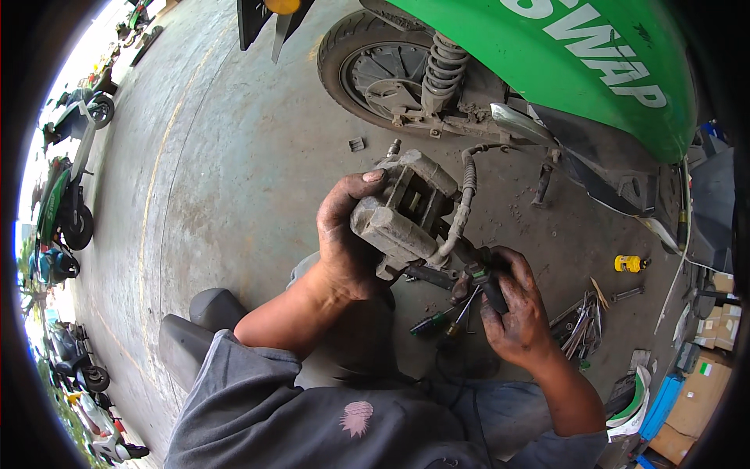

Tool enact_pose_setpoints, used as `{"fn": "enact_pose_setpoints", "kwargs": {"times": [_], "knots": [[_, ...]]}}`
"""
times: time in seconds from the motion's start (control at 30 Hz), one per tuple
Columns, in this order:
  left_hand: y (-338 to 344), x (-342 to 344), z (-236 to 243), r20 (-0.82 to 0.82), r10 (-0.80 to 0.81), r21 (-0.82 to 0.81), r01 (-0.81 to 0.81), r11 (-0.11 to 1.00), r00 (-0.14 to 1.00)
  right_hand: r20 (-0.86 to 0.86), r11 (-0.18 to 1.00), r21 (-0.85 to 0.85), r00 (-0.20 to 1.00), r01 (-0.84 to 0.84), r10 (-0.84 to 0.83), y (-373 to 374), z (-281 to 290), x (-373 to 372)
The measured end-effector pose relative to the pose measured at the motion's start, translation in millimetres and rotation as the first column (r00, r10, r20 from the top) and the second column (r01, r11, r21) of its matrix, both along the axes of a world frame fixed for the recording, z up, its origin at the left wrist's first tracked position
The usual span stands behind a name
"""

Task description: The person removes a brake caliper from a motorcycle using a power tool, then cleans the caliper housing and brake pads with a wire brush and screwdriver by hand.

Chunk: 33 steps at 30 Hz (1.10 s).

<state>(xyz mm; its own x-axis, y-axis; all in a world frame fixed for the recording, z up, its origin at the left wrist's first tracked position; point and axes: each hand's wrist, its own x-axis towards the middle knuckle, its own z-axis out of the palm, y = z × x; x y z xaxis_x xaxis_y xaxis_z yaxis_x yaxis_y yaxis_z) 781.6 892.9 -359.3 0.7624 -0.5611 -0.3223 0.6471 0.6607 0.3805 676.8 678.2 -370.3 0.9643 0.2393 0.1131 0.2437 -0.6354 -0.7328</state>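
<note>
A grimy metal brake caliper (398, 223) is raised in the centre, with my left hand (344, 242) closed around its left side, thumb on top. A corrugated hose (467, 187) runs from the caliper up toward the scooter. My right hand (513, 309) grips a black tool handle (492, 285) with a green band, whose upper end reaches to the caliper's lower right; exactly where it meets the caliper is hidden. Below, several screwdrivers and other tools (430, 324) lie on the floor.
A green scooter body (609, 125), wheel (351, 70) and spring shock (444, 70) are ahead. A yellow container (629, 263) and loose metal tools (578, 328) lie right, beside cardboard boxes (687, 399). A dark seat-like object (187, 344) is left; parked scooters (62, 203) line the far left.
</note>
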Motion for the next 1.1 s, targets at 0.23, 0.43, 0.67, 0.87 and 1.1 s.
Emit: {"fn": "enact_pose_setpoints", "kwargs": {"times": [0.23, 0.43, 0.67, 0.87, 1.1], "knots": [[-1, 2, -3, 0.02, -0.035, 0.0, 0.035, 0.999, 0.999, -0.092, 0.998, 0.063, 0.996, -0.001, 0.007, -1, -6, 1], [-4, 0, -2, -0.028, -0.025, -0.031, 0.024, 0.999, 0.999, -0.201, 0.918, 0.342, 0.97, 0.199, -0.136, 11, -6, 2], [-6, -3, -4, -0.062, -0.019, -0.017, 0.018, 1.0, 0.998, -0.266, 0.99, 0.136, 0.964, 0.041, -0.003, -5, -16, 9], [-12, -9, -2, -0.08, 0.005, -0.023, -0.007, 1.0, 0.997, 0.1, 0.967, -0.205, 0.986, 0.153, -0.134, -7, -8, 10], [-16, -16, 1, -0.062, -0.079, 0.008, 0.079, 0.997, 0.995, -0.331, 0.994, 0.104, 0.941, -0.033, 0.066, -22, -7, 0]]}}
